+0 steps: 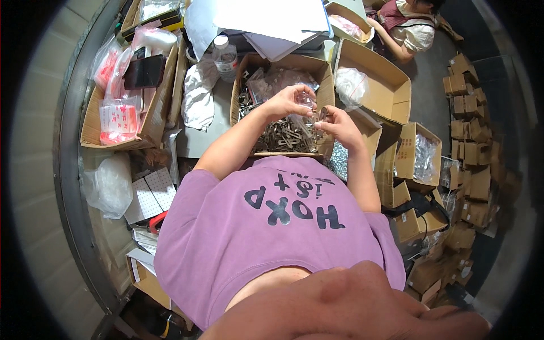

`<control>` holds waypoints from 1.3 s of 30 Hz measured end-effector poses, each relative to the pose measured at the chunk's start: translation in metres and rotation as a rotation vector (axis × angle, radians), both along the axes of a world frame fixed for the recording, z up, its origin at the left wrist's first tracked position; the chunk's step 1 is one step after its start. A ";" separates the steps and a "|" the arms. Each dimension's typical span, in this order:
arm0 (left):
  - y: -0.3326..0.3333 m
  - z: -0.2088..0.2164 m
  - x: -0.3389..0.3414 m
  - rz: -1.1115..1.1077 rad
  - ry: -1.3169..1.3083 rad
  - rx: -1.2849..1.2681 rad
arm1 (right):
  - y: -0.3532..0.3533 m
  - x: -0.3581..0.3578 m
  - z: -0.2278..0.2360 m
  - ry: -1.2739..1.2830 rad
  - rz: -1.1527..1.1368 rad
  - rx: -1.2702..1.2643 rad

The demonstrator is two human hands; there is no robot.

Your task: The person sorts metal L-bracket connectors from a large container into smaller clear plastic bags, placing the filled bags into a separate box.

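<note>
Both my hands are over an open cardboard box (325, 73) that holds many small flat metal pieces (285, 137) and some clear plastic bags (283, 79). My left hand (290, 102) is closed on a small clear plastic bag (305, 101), pinched between thumb and fingers. Close beside it on the right, my right hand (341, 128) grips a small metal piece (323, 114) with thumb and forefinger. Whether that piece touches the bag's mouth is hard to make out.
A water bottle (225, 58) and white cloth (199, 93) lie left of the box. Papers (272, 22) are behind. Further left, a carton (160, 122) carries bags and a phone (144, 72). Open cartons (391, 93) stand right; another person (405, 28) sits beyond.
</note>
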State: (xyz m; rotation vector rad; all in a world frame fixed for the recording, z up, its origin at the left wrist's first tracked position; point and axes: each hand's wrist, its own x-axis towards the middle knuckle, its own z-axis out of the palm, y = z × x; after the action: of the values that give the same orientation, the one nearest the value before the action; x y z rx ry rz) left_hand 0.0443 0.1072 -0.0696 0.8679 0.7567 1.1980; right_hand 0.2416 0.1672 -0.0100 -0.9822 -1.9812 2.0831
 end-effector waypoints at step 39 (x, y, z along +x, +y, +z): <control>-0.008 -0.008 0.036 0.067 0.073 -0.112 | -0.009 -0.020 -0.025 0.481 -0.683 0.577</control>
State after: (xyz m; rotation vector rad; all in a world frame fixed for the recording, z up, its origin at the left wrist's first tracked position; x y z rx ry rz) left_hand 0.0802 0.0991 -0.0778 0.8020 0.9095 1.1770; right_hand 0.2211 0.1582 -0.0351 -0.7787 -1.5441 1.1473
